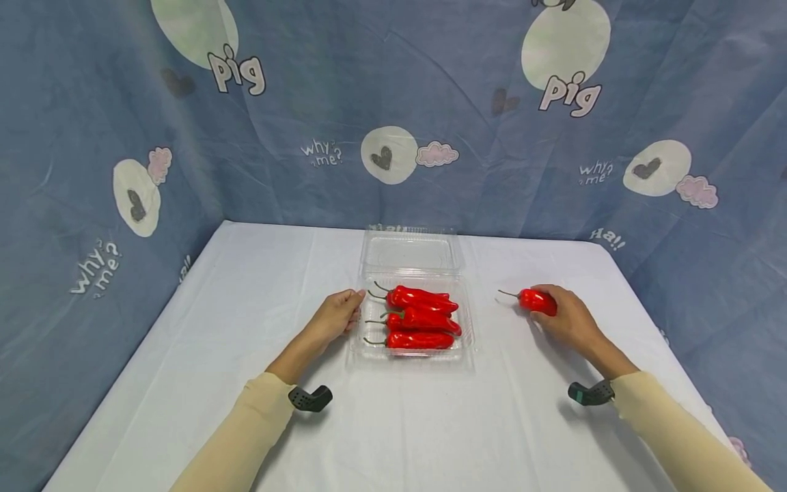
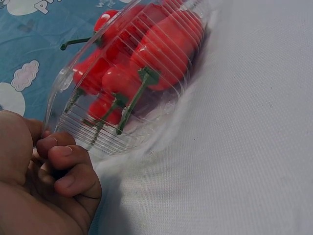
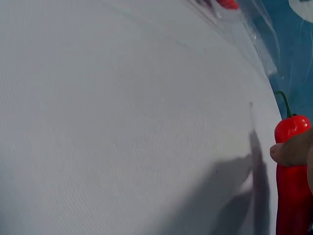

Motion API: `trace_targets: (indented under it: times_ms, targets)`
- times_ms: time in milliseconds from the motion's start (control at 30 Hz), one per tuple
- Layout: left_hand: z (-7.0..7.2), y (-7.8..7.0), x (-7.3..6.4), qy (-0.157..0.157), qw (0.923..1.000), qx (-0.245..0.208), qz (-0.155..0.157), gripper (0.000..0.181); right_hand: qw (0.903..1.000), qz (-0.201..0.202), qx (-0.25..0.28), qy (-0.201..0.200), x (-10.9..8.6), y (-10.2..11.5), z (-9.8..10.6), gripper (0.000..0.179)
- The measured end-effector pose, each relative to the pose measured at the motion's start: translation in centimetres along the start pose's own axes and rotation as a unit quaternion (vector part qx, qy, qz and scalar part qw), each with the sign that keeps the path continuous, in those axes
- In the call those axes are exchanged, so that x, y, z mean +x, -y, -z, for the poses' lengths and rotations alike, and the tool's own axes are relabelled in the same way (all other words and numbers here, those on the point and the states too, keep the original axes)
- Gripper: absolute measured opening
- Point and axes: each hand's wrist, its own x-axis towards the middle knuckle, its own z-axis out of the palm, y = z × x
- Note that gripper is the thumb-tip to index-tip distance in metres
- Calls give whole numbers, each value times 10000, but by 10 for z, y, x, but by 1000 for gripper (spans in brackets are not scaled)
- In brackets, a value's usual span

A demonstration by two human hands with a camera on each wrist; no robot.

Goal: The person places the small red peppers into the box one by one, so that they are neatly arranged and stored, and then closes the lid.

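Note:
A clear plastic clamshell box [image 1: 468, 331] sits mid-table and holds several red peppers [image 1: 421, 320] with green stems, lying side by side with stems to the left. At the box's left edge, my left hand [image 1: 334, 316] pinches the rim; the left wrist view shows curled fingers [image 2: 73, 181] against the clear wall [image 2: 105, 139]. Off to the right, my right hand [image 1: 570, 322] grips another red pepper [image 1: 533, 301], its stem pointing left. In the right wrist view the thumb [image 3: 292, 151] presses across this pepper [image 3: 291, 196]; the other fingers are hidden there.
The box's hinged lid [image 1: 410, 253] lies open behind it, near the table's back edge. White cloth covers the table [image 1: 406, 424]. A blue printed curtain [image 1: 332, 102] rises behind and along the sides.

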Motion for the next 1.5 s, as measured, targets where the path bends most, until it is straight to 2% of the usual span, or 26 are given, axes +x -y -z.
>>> trace_targets:
  times_ms: [133, 300, 367, 1000, 1500]
  targets:
    - [0, -6, -5, 10, 10000, 4, 48, 43, 10000, 23, 65, 37, 0, 10, -1, 59]
    - [-1, -4, -5, -28, 10000, -55, 40, 44, 9999, 165, 50, -7, -2, 22, -2, 59]
    - [0, 2, -1, -50, 10000, -77, 7, 44, 9998, 205, 35, -25, -2, 27, -2, 59]
    - [1, 2, -2, -4, 9999, -124, -47, 44, 9981, 557, 235, -120, -11, 67, -5, 59]
    - [0, 5, -1, -54, 9999, -89, -71, 44, 9957, 818, 443, 34, -19, 97, -14, 56]
